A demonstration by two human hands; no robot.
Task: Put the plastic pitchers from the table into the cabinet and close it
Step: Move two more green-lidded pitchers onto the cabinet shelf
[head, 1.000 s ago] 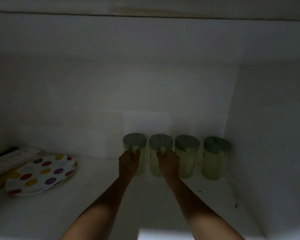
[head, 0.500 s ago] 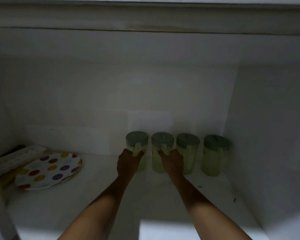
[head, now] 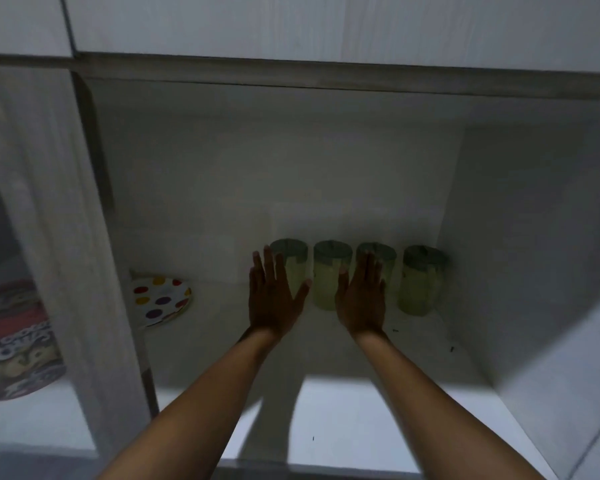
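Both forearms reach forward into the open cabinet (head: 520, 237). The left hand (head: 274, 296) and the right hand (head: 362, 299) are flat and spread, and they hold nothing. Just behind the hands four plastic pitchers (head: 329, 275) stand upright on the shelf (head: 326, 351) in a row that runs left to right along the back wall. They are pale green and translucent, with darker green lids. The farthest right pitcher (head: 420, 278) stands beyond the right hand. To the left of the left hand lies a dotted plate (head: 161, 299). I judge that only the closing remains.

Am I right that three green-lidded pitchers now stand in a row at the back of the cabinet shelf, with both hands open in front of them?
Not quite: the head view shows four pitchers in that row. Left hand and right hand are open, as you say.
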